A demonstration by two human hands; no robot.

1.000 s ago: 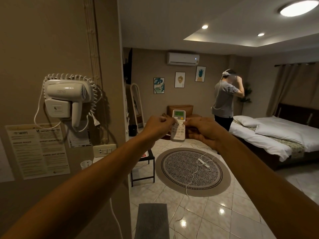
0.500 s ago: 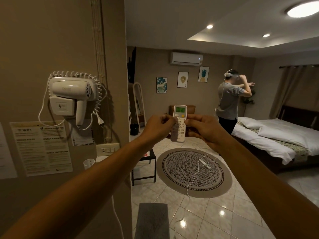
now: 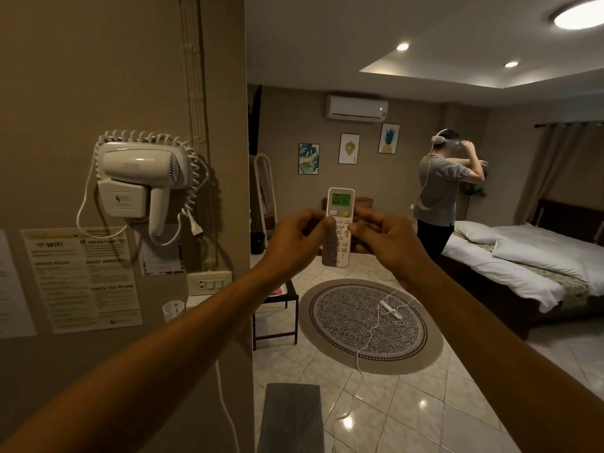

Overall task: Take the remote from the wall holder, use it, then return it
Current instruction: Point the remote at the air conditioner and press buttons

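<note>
Remote: white air-conditioner remote [image 3: 338, 228], upright at frame centre, lit green display reading 16 on top, keypad facing the camera.
Left hand [image 3: 295, 237]: at the remote's 9 o'clock, fingers curled, thumb tip on the upper keys.
Right hand [image 3: 385, 238]: at its 3 o'clock, pinching the remote's right edge, thumb on the keypad.
Air conditioner [image 3: 357, 108]: 12 o'clock, high on the far wall.
Holder: white cup-shaped wall holder [image 3: 174, 309], 8 o'clock, below the switch plate [image 3: 209, 283].
Hair dryer [image 3: 143, 181]: 9 o'clock, wall-mounted.
Rug [image 3: 371, 325]: round, 6 o'clock, on the floor.
</note>
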